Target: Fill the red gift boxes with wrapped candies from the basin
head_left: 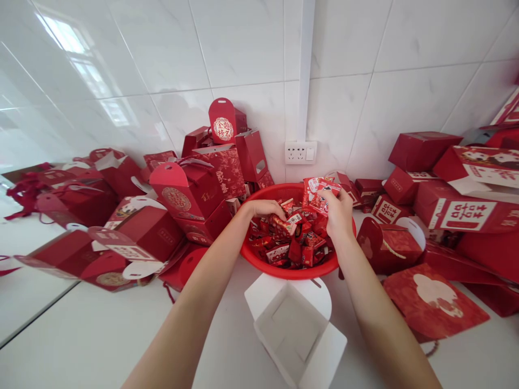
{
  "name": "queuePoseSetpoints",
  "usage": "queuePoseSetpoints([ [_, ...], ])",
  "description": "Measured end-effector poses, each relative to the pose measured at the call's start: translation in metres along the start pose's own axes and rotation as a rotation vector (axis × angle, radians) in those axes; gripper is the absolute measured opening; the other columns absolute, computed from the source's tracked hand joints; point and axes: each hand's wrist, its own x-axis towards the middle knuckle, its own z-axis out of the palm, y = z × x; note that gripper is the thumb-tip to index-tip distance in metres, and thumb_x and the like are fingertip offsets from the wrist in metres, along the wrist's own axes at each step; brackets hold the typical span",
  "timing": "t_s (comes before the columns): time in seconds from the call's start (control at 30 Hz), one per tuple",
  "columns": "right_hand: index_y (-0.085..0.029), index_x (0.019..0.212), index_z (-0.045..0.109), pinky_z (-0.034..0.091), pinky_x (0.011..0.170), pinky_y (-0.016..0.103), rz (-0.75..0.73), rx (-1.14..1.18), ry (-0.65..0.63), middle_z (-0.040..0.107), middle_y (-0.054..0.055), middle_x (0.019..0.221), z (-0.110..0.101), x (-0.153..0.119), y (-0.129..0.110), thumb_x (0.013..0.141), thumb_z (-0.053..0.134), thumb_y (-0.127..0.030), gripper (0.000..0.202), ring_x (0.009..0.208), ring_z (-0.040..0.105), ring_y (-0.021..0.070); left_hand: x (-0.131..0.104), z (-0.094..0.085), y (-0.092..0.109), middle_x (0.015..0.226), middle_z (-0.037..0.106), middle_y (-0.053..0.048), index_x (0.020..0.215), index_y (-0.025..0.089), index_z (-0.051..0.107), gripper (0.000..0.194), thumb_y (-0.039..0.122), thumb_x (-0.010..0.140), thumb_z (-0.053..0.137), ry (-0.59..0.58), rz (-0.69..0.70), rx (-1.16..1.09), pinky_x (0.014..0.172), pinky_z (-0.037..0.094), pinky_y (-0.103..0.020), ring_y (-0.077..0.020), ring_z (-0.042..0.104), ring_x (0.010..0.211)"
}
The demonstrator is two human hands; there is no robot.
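A round red plastic basket (290, 274) holds a heap of small red-wrapped candies (306, 254). My left hand (266, 208) reaches over its left rim, fingers curled round a red candy packet (283, 226) at the top of the heap. Above the basket's right side, my right hand (339, 210) pinches a few flat red-and-white candy packets (317, 190) between thumb and fingers. In front of the basket stands an open gift box (290, 327), its white flaps folded outward and its bare grey-white inside facing up.
Red gift boxes (182, 186) are stacked to the left of the basket, with more lying further left. On the right, another pile of red boxes (462, 208) reaches close to my right forearm. Behind is a tiled wall with a socket (300, 152). A dark seam crosses the white table (133, 329).
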Motion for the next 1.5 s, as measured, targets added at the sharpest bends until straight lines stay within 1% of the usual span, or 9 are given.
queuePoseSetpoints([
  [0.13, -0.020, 0.067, 0.066, 0.045, 0.064, 0.029, 0.003, -0.009, -0.005, 0.066, -0.006, 0.063, -0.0003, -0.0010, -0.0011, 0.055, 0.075, -0.024, 0.015, 0.064, 0.057, 0.0154, 0.0014, -0.0004, -0.0037, 0.066, 0.075, -0.007, 0.062, 0.012, 0.077, 0.012, 0.023, 0.059, 0.082, 0.008, -0.056, 0.015, 0.061, 0.052, -0.027, -0.0171, 0.065, 0.060],
  [0.37, -0.019, 0.066, 0.066, 0.045, 0.064, 0.028, 0.014, -0.011, -0.006, 0.067, -0.006, 0.063, 0.0012, -0.0016, -0.0031, 0.053, 0.075, -0.025, 0.016, 0.064, 0.057, 0.0153, 0.0036, -0.0015, -0.0043, 0.062, 0.071, 0.002, 0.067, 0.016, 0.078, 0.016, 0.028, 0.061, 0.086, 0.163, 0.042, -0.025, 0.055, 0.046, -0.021, -0.0107, 0.058, 0.055],
  [0.57, -0.019, 0.065, 0.066, 0.045, 0.064, 0.028, 0.018, -0.010, 0.000, 0.067, -0.005, 0.063, 0.0017, -0.0010, -0.0033, 0.053, 0.075, -0.025, 0.017, 0.064, 0.057, 0.0155, 0.0039, -0.0026, -0.0051, 0.052, 0.064, 0.000, 0.068, 0.013, 0.075, 0.031, 0.042, 0.070, 0.084, 0.217, 0.135, -0.069, 0.042, 0.030, -0.021, -0.0063, 0.043, 0.041],
  [0.67, -0.019, 0.066, 0.066, 0.045, 0.064, 0.028, 0.015, -0.006, -0.001, 0.068, -0.005, 0.064, 0.0018, -0.0011, -0.0028, 0.053, 0.075, -0.025, 0.017, 0.064, 0.057, 0.0151, 0.0031, -0.0029, -0.0054, 0.055, 0.068, -0.003, 0.068, 0.011, 0.074, 0.033, 0.043, 0.071, 0.084, 0.216, 0.151, -0.075, 0.040, 0.026, -0.021, -0.0054, 0.040, 0.039],
  [0.83, -0.019, 0.066, 0.066, 0.046, 0.063, 0.028, 0.025, 0.002, -0.007, 0.067, -0.005, 0.064, 0.0023, -0.0025, -0.0037, 0.054, 0.075, -0.025, 0.016, 0.063, 0.057, 0.0153, 0.0030, -0.0014, -0.0061, 0.054, 0.066, -0.002, 0.068, 0.011, 0.076, 0.030, 0.039, 0.068, 0.086, 0.257, 0.171, -0.100, 0.043, 0.030, -0.021, -0.0068, 0.045, 0.042],
  [0.93, -0.019, 0.067, 0.067, 0.047, 0.062, 0.028, 0.040, 0.013, -0.008, 0.068, -0.005, 0.064, 0.0031, -0.0037, -0.0053, 0.053, 0.075, -0.025, 0.017, 0.063, 0.058, 0.0153, 0.0047, -0.0009, -0.0077, 0.056, 0.066, 0.000, 0.070, 0.012, 0.077, 0.026, 0.037, 0.068, 0.086, 0.313, 0.177, -0.124, 0.050, 0.038, -0.021, -0.0078, 0.051, 0.047],
  [1.13, -0.020, 0.069, 0.066, 0.048, 0.061, 0.028, 0.059, 0.026, -0.001, 0.067, -0.005, 0.064, 0.0029, -0.0036, -0.0054, 0.055, 0.074, -0.026, 0.017, 0.062, 0.059, 0.0158, 0.0082, -0.0012, -0.0084, 0.061, 0.069, -0.002, 0.064, 0.013, 0.074, 0.019, 0.029, 0.068, 0.084, 0.398, 0.152, -0.148, 0.064, 0.049, -0.025, -0.0134, 0.063, 0.060],
  [1.4, -0.019, 0.073, 0.066, 0.052, 0.064, 0.030, 0.102, 0.052, 0.036, 0.069, -0.004, 0.067, 0.0019, -0.0019, -0.0067, 0.058, 0.074, -0.030, 0.020, 0.063, 0.063, 0.0166, 0.0082, -0.0031, -0.0051, 0.047, 0.053, 0.004, 0.050, 0.016, 0.056, 0.025, 0.020, 0.072, 0.067, 0.563, 0.158, -0.144, 0.058, 0.047, -0.022, -0.0100, 0.053, 0.049],
  [1.5, -0.020, 0.074, 0.068, 0.053, 0.064, 0.029, 0.114, 0.078, 0.050, 0.071, -0.004, 0.068, 0.0025, -0.0017, -0.0075, 0.057, 0.074, -0.029, 0.020, 0.064, 0.063, 0.0165, 0.0076, -0.0042, -0.0070, 0.043, 0.045, 0.006, 0.049, 0.017, 0.051, 0.025, 0.018, 0.069, 0.065, 0.619, 0.172, -0.108, 0.052, 0.040, -0.020, -0.0078, 0.044, 0.044],
])
